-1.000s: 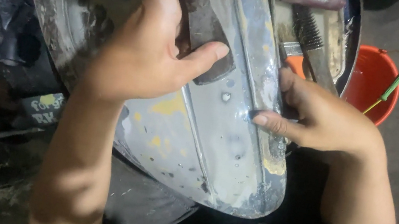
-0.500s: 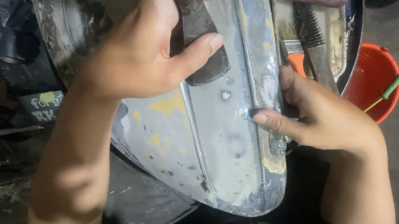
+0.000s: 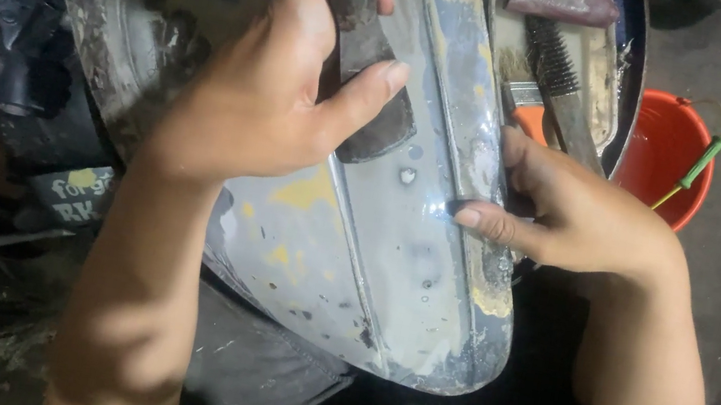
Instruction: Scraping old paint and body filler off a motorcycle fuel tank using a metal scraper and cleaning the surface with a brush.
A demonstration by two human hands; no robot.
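Note:
A long curved metal body panel (image 3: 389,266), grey with worn blue and yellow paint patches, lies across my lap. My left hand (image 3: 272,90) presses a dark sanding pad (image 3: 370,87) flat against the panel's upper middle, thumb stretched over the pad. My right hand (image 3: 573,214) grips the panel's right edge, fingers curled around it and thumb on the wet-looking surface.
A shallow metal tray (image 3: 607,97) behind the panel holds a wire brush (image 3: 561,80), a paintbrush (image 3: 512,82) and a dark rag. An orange bucket (image 3: 667,151) with a green-handled tool stands on the concrete floor at right. Dark machine parts sit at left.
My left hand and the pad have slid slightly up the panel. My right hand keeps its hold on the edge.

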